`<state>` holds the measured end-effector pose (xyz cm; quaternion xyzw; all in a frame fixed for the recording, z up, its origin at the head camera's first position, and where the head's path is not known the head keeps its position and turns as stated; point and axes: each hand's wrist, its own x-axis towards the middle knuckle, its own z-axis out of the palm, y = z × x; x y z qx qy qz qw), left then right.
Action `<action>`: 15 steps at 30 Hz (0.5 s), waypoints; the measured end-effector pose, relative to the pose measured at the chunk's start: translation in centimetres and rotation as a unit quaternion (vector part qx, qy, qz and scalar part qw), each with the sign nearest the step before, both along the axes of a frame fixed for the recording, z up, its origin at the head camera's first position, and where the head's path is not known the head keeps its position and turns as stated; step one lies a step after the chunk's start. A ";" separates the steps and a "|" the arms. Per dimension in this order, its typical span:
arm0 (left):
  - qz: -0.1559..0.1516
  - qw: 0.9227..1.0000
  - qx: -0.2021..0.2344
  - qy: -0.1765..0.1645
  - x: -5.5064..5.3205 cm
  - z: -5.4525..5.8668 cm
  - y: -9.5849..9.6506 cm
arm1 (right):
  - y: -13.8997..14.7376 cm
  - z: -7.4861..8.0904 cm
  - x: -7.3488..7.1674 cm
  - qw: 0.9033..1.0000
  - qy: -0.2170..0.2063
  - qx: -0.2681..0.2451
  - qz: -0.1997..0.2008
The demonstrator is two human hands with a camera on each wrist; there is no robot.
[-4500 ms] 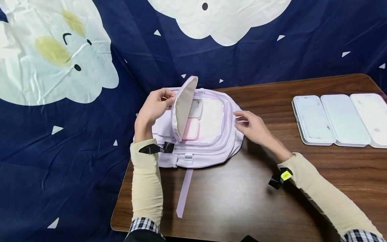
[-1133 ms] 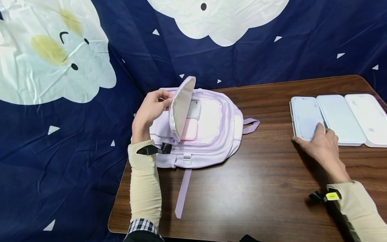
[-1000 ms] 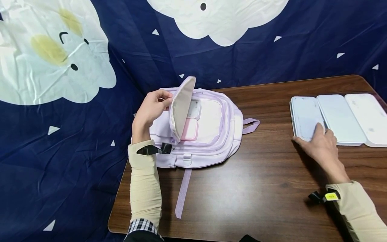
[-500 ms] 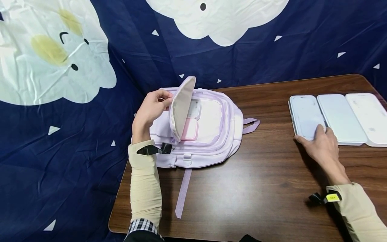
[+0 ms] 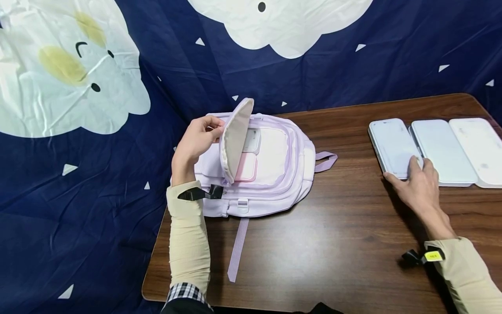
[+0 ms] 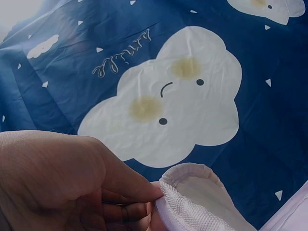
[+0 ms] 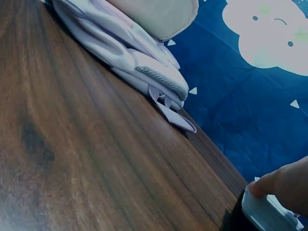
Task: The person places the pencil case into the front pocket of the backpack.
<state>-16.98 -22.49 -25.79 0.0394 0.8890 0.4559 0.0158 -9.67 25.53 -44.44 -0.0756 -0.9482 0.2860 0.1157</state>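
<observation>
A lilac backpack (image 5: 302, 174) lies on the table with its front pocket open. My left hand (image 5: 198, 137) pinches the edge of the raised pocket flap (image 5: 238, 139) between thumb and fingers; the left wrist view shows the thumb (image 6: 139, 185) on the flap's rim (image 6: 185, 202). Inside the pocket lie a small whitish case (image 5: 252, 140) and a pink-rimmed one (image 5: 247, 167), both partly hidden by the flap. At the right, my right hand (image 5: 419, 187) grips the near end of a flat pale case (image 5: 394, 146) with rounded corners, thumb on its left edge and fingers on its right.
Two similar pale cases, a bluish one (image 5: 443, 150) and a white one (image 5: 478, 150), lie side by side just right of the gripped case. A lilac strap (image 5: 238, 250) hangs toward the front of the wooden table (image 5: 313, 257). Behind is a dark blue cloud-print cloth (image 5: 306, 83).
My right hand has gone from beside the backpack to the leftmost pale case and grips it. Lately that case has shifted slightly left and back, opening a gap. The left hand stays on the flap.
</observation>
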 end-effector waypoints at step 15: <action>0.003 1.000 -0.004 -0.001 0.0 0.1 0.1 | -0.5 0.5 -0.2 0.994 0.090 -0.061 0.021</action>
